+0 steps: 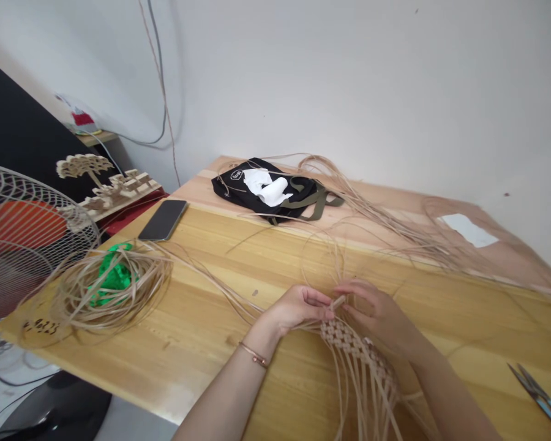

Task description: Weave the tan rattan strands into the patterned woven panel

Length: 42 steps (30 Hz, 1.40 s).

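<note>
A partly woven piece of pale, thin strips point(349, 338) lies over the wooden table, its loose ends hanging toward the bottom of the view. My left hand point(300, 308), with a thin bracelet on the wrist, pinches the piece's upper left corner. On the other side of that corner, my right hand point(377, 312) has its thumb and fingers closed around strips at the top edge. A short flat strip end sticks up between the two hands. Thin strips loop up beyond my fingers, some of them blurred.
A strip coil point(142, 278) with green wrapping point(116, 275) lies left, near a phone point(163, 220). Behind are a black bag point(239, 190), white paper point(469, 229) and long strips point(371, 211). Scissors point(539, 392) lie right. A fan point(32, 226) stands beyond the left edge.
</note>
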Each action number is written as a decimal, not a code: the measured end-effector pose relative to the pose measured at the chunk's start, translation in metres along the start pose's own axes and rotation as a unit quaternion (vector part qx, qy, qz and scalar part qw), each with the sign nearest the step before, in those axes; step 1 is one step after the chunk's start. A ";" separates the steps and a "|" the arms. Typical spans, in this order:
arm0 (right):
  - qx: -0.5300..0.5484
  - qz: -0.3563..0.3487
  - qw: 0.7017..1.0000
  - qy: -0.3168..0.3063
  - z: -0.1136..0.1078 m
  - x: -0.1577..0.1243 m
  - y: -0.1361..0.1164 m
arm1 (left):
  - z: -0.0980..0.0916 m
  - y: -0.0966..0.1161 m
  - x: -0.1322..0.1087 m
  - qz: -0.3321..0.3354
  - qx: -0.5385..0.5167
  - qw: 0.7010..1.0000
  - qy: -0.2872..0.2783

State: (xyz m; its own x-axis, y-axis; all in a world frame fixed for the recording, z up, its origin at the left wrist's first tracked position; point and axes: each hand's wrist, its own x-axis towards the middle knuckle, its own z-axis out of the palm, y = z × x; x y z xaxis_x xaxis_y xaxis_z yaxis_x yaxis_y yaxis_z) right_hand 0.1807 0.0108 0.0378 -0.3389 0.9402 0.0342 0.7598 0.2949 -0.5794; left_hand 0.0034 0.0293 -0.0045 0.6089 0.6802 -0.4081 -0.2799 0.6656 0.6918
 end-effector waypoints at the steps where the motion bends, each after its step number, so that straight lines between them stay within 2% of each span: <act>1: 0.001 0.021 1.000 0.013 0.000 -0.002 -0.001 | 0.000 0.000 0.000 -0.001 -0.003 1.000 0.003; 5: 0.045 0.092 0.994 0.048 0.005 -0.007 -0.006 | 0.001 0.000 -0.001 -0.003 -0.009 1.000 0.007; 9: 0.090 0.111 0.988 0.061 0.012 -0.012 -0.012 | 0.000 0.000 -0.001 0.000 -0.014 1.000 0.004; 18: 0.188 0.087 0.978 -0.002 0.008 -0.018 -0.016 | 0.002 0.000 -0.001 0.010 -0.009 1.000 0.004; 24: 0.173 0.071 0.980 -0.071 -0.002 -0.022 -0.016 | 0.002 -0.001 0.000 0.020 -0.024 0.999 0.017; 28: 0.179 0.108 0.977 -0.044 0.000 -0.022 -0.018 | 0.002 -0.002 0.000 0.023 -0.030 0.999 0.023; 31: 0.238 0.142 0.961 -0.009 0.008 -0.019 -0.015 | 0.002 -0.002 0.000 0.017 -0.032 0.999 0.027; 35: 0.368 0.194 0.909 0.006 0.013 -0.015 -0.012 | 0.001 -0.002 0.001 0.025 -0.033 0.999 0.030; 39: 0.392 0.264 0.881 0.017 0.011 -0.011 -0.016 | 0.003 -0.002 0.001 0.016 -0.034 0.999 0.026; 42: 0.404 0.273 0.873 0.013 0.010 -0.008 -0.019 | 0.004 -0.001 0.000 0.009 -0.028 0.999 0.012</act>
State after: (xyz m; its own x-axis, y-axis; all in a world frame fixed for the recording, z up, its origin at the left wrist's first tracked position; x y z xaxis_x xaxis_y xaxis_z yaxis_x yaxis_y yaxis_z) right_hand 0.1635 -0.0038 0.0404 -0.0272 0.9098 -0.4142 0.1621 -0.4049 -0.8999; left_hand 0.0064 0.0272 -0.0033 0.5856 0.6988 -0.4109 -0.3322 0.6692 0.6647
